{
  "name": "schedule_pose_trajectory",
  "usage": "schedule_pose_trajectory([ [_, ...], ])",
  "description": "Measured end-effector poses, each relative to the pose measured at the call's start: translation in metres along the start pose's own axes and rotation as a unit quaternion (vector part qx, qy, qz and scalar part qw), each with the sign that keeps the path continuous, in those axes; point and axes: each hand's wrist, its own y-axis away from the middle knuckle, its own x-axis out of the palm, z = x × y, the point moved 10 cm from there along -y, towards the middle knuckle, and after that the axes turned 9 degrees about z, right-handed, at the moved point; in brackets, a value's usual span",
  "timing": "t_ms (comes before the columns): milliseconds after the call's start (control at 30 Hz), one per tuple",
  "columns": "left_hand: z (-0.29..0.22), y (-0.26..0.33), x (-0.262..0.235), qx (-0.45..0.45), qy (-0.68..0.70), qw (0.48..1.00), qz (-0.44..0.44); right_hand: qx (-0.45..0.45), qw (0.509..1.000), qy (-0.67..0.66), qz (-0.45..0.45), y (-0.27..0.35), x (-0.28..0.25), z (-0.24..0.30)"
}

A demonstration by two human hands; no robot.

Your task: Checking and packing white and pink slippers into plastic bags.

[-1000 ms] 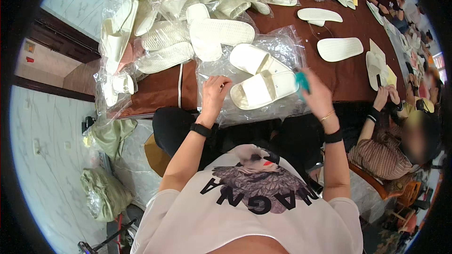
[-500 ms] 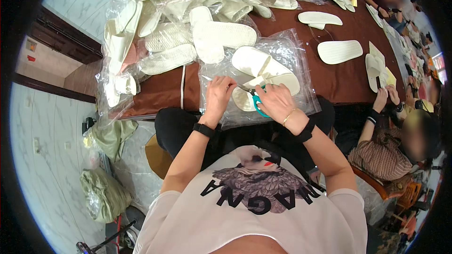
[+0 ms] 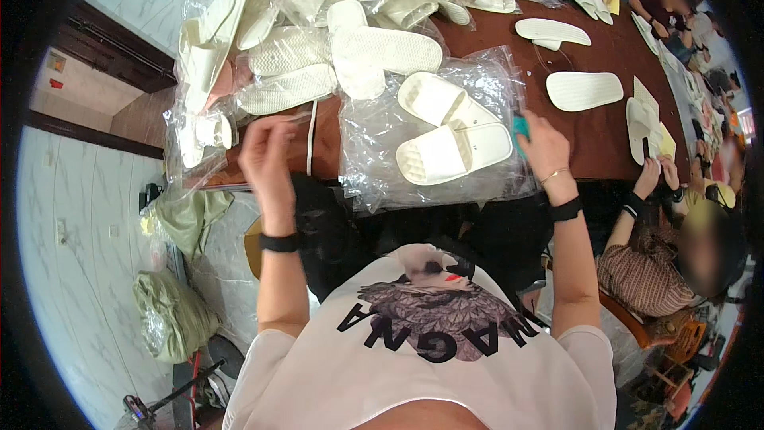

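Evidently, the heap of white slippers [image 3: 310, 4] in clear plastic fills the left end of the counter [image 3: 585, 139], which leaves its near edge for the hands. The person's left hand [image 3: 269, 155] hangs over that edge, fingers bent but blurred; whether they pinch anything cannot be told. Beyond it to the right, two crossed slippers [image 3: 398, 49] lie against the heap. Just beside them, around the middle of the near edge, a pair of slippers [image 3: 434, 158] lies straps up on a flat plastic bag [image 3: 370, 163], which probably keeps it off the brown cloth [image 3: 328, 131]. The two meet at their right ends, forming a V. By those ends, the right hand [image 3: 545, 143] is curled around a teal handle [image 3: 521, 126], seemingly of scissors, clear of the white straps. Farther right, two loose slippers [image 3: 585, 91] lie apart from the pair, and a co-worker's hands [image 3: 664, 169] seem to touch another slipper [image 3: 641, 131] near the counter's right end.
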Motion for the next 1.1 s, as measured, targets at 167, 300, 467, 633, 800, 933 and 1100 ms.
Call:
schedule_pose_trajectory([
  [167,-0.01,0.026,-0.13,0.03,-0.023,0.989,-0.14,0.107,0.993,0.032,0.035,-0.021,0.038,-0.103],
  [300,0.0,0.068,-0.197,0.005,-0.141,0.965,-0.221,0.068,0.989,0.128,0.019,-0.032,0.032,-0.101],
  [467,0.073,0.143,-0.274,-0.064,-0.208,0.932,-0.289,0.036,0.95,-0.302,0.071,-0.021,0.034,0.009],
  [633,0.21,0.232,-0.352,-0.256,-0.253,0.883,-0.3,-0.051,0.964,-0.26,0.023,0.002,0.063,0.109],
  [800,0.212,0.223,-0.306,-0.269,-0.203,0.896,-0.289,0.073,0.896,-0.38,0.218,0.006,0.096,0.105],
  [933,0.098,0.134,-0.199,-0.133,-0.281,0.929,-0.201,0.088,0.893,-0.392,0.205,0.015,0.06,0.084],
  [1100,0.022,0.06,0.003,-0.007,-0.31,0.947,0.084,-0.136,0.968,-0.131,0.165,0.02,-0.022,0.1],
])
